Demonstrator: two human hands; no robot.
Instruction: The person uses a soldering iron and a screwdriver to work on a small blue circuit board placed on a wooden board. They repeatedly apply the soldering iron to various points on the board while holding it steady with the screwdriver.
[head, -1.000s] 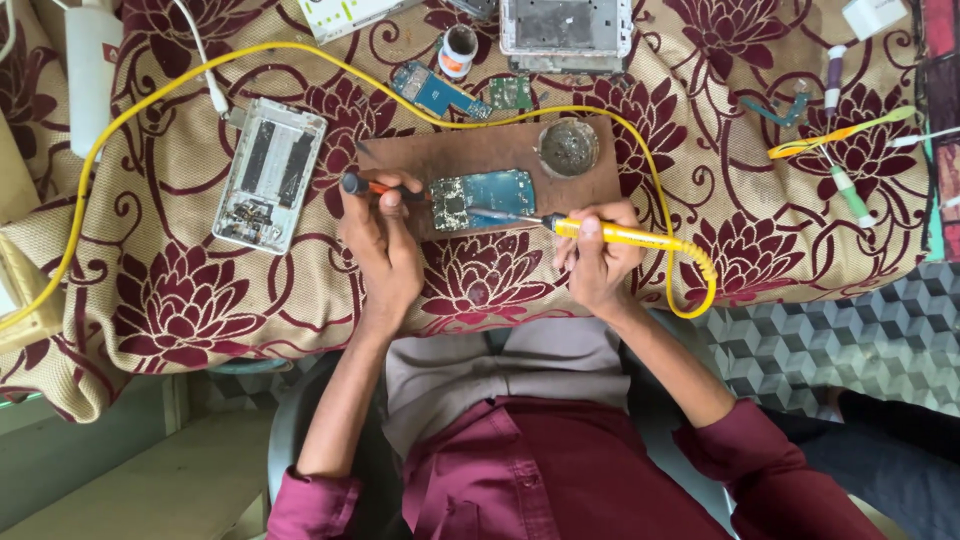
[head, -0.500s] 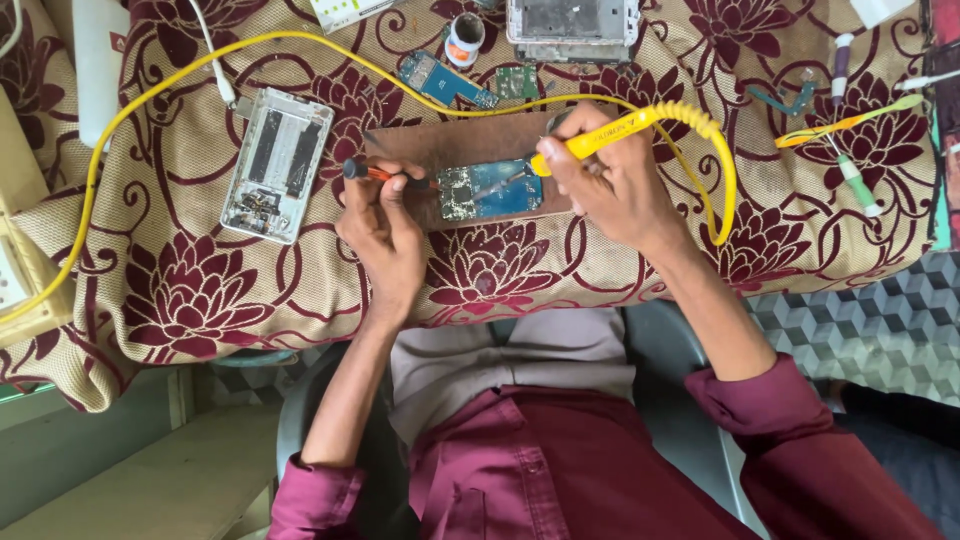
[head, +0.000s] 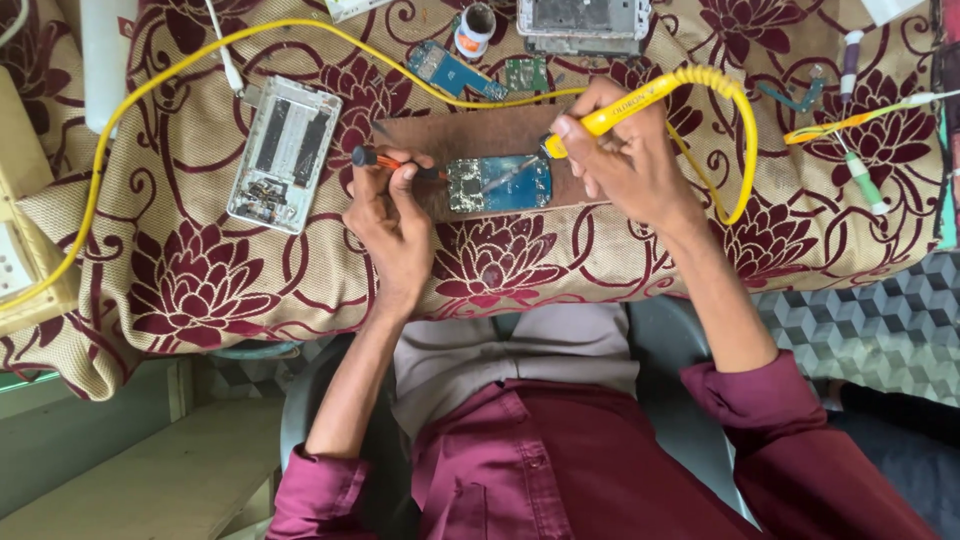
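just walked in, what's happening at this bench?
A person is working on a blue circuit board lying on a brown wooden block over a floral cloth. The right hand holds a yellow soldering iron with its tip down on the board. The left hand holds an orange-handled tool at the board's left edge. An opened phone frame lies to the left.

A single head-worn camera looks straight down from above the seated person, close over the work. The floral cloth (head: 200, 290) of the bench fills the upper half of the frame, lap and chair the lower. Both forearms reach upward into view. No second view shares the scene.
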